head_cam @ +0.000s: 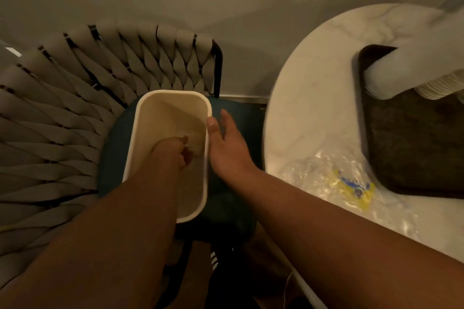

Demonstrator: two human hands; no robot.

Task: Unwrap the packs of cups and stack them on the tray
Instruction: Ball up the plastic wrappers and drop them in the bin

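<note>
Head view: woven-strap chair (75,108) w/ a cream rectangular bin (173,108) on its teal seat. Left hand (180,153) was inside the bin, grip unclear; right hand (226,148) lay flat on the rim. White cup stacks (401,65) leaned over the dark tray (414,145) on the round marble table (313,83), beside crinkled clear wrap (339,178).

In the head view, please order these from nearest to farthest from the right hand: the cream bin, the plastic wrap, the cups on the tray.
From the right hand:
1. Cream bin: on the chair seat, the thumb touches its right rim.
2. Plastic wrap: on the table's near edge, to the right.
3. Cups: on the tray at far right.
</note>
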